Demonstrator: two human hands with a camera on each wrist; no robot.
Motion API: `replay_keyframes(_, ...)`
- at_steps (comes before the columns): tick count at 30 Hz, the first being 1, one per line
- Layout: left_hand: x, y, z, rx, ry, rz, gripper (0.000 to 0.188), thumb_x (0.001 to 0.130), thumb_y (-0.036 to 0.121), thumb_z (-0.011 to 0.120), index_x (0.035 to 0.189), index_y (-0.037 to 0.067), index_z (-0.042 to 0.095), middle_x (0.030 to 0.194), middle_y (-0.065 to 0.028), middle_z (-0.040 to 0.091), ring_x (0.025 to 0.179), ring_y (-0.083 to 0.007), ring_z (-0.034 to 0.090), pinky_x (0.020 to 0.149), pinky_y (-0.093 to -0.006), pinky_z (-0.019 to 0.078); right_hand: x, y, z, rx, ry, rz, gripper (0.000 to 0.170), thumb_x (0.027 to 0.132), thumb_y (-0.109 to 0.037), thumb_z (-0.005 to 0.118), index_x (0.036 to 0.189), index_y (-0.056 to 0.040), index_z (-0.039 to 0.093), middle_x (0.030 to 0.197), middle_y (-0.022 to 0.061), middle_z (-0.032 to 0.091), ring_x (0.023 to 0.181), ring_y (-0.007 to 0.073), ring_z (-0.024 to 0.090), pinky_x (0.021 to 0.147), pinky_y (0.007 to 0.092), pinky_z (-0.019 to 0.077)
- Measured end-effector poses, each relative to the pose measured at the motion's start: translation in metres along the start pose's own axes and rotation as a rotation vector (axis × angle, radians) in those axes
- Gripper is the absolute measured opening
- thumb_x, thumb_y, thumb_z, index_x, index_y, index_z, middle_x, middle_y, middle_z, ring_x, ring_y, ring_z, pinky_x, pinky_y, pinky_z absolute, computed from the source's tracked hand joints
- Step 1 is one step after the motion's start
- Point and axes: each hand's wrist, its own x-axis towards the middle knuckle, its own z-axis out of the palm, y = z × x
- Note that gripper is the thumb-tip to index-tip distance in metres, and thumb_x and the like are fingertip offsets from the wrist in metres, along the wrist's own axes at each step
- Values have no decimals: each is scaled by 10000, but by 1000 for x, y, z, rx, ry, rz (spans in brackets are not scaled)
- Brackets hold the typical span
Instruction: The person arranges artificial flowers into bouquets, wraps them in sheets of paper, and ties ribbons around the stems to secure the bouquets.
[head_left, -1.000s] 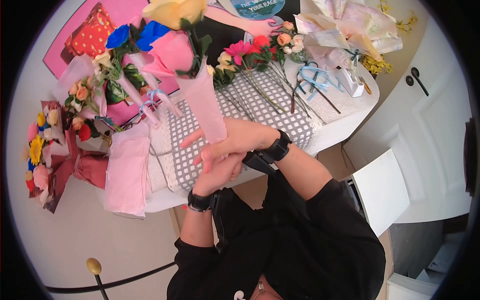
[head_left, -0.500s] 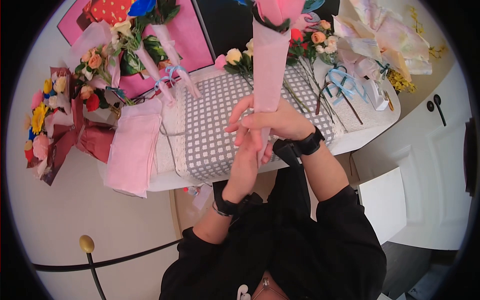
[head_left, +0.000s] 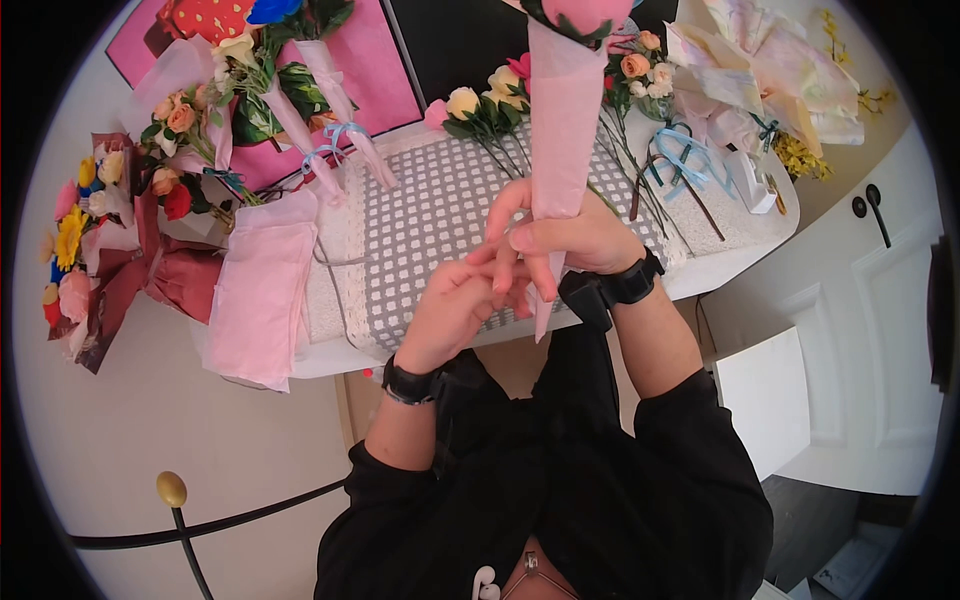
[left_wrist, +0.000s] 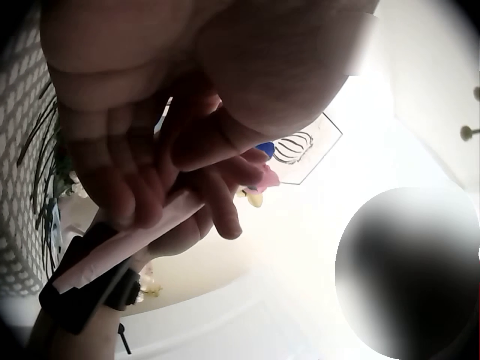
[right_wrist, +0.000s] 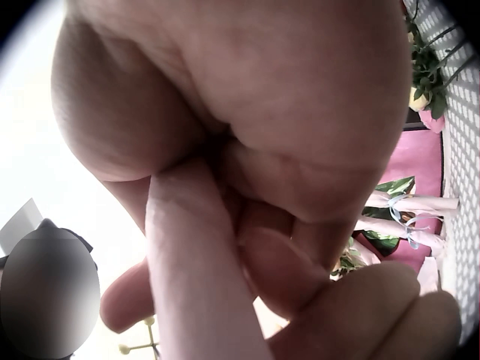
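My right hand (head_left: 585, 235) grips the lower part of a pink rose (head_left: 585, 12) wrapped in a pale pink paper cone (head_left: 562, 120). The bloom stands at the top edge of the head view, partly cut off. Below the grip the paper narrows to a pointed tail, which shows in the left wrist view (left_wrist: 120, 247). My left hand (head_left: 445, 310) is beside that tail, its bent fingers overlapping the right hand's fingertips. Whether it pinches anything I cannot tell. The right wrist view shows the rolled paper (right_wrist: 195, 262) running out from under the palm.
Pink paper sheets (head_left: 262, 290) lie at the table's left. Two wrapped flowers (head_left: 310, 140) with blue ribbons lie behind them. Bouquets (head_left: 85, 250) stand far left. Loose stems (head_left: 500, 100), a blue ribbon (head_left: 690, 160) and a white tape dispenser (head_left: 752, 185) lie on the right side.
The wrapped rose and my right hand have moved right in the head view since the first frame. My left hand has shifted left from the paper tail, its fingers more bent than half a second ago.
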Motion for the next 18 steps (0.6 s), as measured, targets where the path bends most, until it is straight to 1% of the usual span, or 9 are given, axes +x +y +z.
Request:
replay_keyframes(2,1,-3,0,-70,-6,-39,287,943,19,564,1228,-21,558,1091,-151,653,907,-233,659,764,-338,544,-2,0,1,31,-1,23,234,901,-83,582,1085,62,584,601,123,656,780,237,718,793,362,557)
replay_keyframes(5,5,-8,6,-82,-11,-101,248,929,8,598,1173,-20,573,1035,-119,657,846,-198,652,721,-301,539,-3,1,5,-30,10,-48,184,909,-83,585,1033,52,574,572,147,638,705,292,720,655,389,590)
replay_keyframes(7,6,-10,6,-24,-8,-125,213,919,3,622,1128,-19,587,1008,-88,656,811,-165,641,709,-276,533,-4,1,8,-13,-11,-1,166,900,-73,591,1014,47,574,566,154,633,743,294,724,789,432,581)
replay_keyframes(8,8,-12,4,82,-29,-122,209,898,14,658,1097,-8,598,1000,-85,656,806,-156,639,708,-269,534,-4,2,7,-12,-9,-2,166,900,-73,591,1014,47,574,566,154,633,743,294,724,789,432,581)
replay_keyframes(10,11,-9,4,188,-52,-122,209,878,26,694,1067,2,609,993,-82,656,802,-146,637,707,-263,535,-5,8,4,-14,-27,-57,151,891,-71,607,993,37,587,593,142,643,788,300,724,963,494,506)
replay_keyframes(11,12,-4,4,260,-100,-190,205,866,51,717,1041,10,619,976,-75,659,815,-136,636,711,-254,530,-5,11,2,-13,-25,-59,151,891,-71,607,993,37,587,593,142,643,788,300,724,963,494,506)
replay_keyframes(13,14,-5,8,333,-148,-258,204,854,75,741,1015,18,629,959,-69,663,828,-127,635,715,-245,525,-4,16,-1,5,-53,-65,208,901,-99,616,1037,57,598,642,128,668,858,262,718,791,371,553)
replay_keyframes(15,14,-18,19,333,-36,-38,225,844,115,753,1011,15,640,914,-51,658,878,-131,634,747,-270,526,-3,16,1,-9,-66,-82,209,904,-106,617,1037,54,602,655,127,673,865,258,717,788,364,554)
replay_keyframes(18,11,-19,24,613,15,1,314,846,162,754,1086,0,633,941,-41,649,940,-153,636,800,-301,529,0,20,0,-29,-111,-154,212,905,-114,617,1041,48,611,713,137,693,882,249,716,790,345,555)
